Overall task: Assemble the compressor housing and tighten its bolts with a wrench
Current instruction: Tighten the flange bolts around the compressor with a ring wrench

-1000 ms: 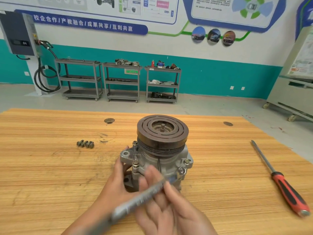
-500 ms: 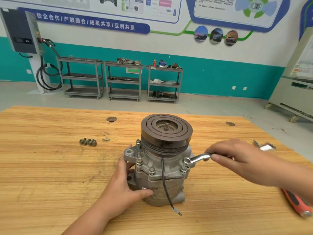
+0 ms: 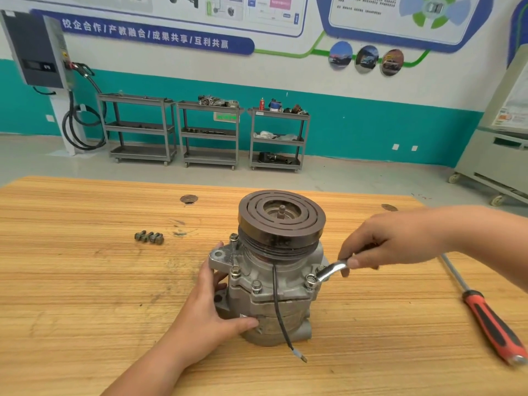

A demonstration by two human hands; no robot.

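Bench (image 3: pixel 85 281) of striped wood carries everything. Compressor (image 3: pixel 294 321) stands upright near the bench's middle with a dark pulley (image 3: pixel 281 221) on top. Its grey housing (image 3: pixel 288 284) is already stacked, and the seam looks closed as far as I can see.

Left hand (image 3: pixel 211 310) grips the compressor's left flank, thumb on the lower body and fingers curled behind the mounting ear, steadying it. Right hand (image 3: pixel 394 241) reaches in from the right and pinches the wrench handle between thumb and curled fingers.

Screwdriver (image 3: pixel 485 312), red and black handle, lies well apart on the right, untouched. Wrench (image 3: pixel 331 270) has its ring end seated on the front-right bolt (image 3: pixel 310 280).

I count three other bolts (image 3: pixel 256 285) standing in the flange: two at the front left and one at the back left. Any behind the pulley are hidden. Black wire (image 3: pixel 275 304) hangs down the front, its end lying on the bench. Loose bolts (image 3: pixel 149 237) sit in a small cluster to the left, well apart from the compressor.

Judgement: the housing is assembled and its visible bolts are in, so tightening is the step in hand. I cannot tell which seated bolts are already tight. What is left is to go round the flange. Whether the loose cluster belongs to this housing, I cannot say.
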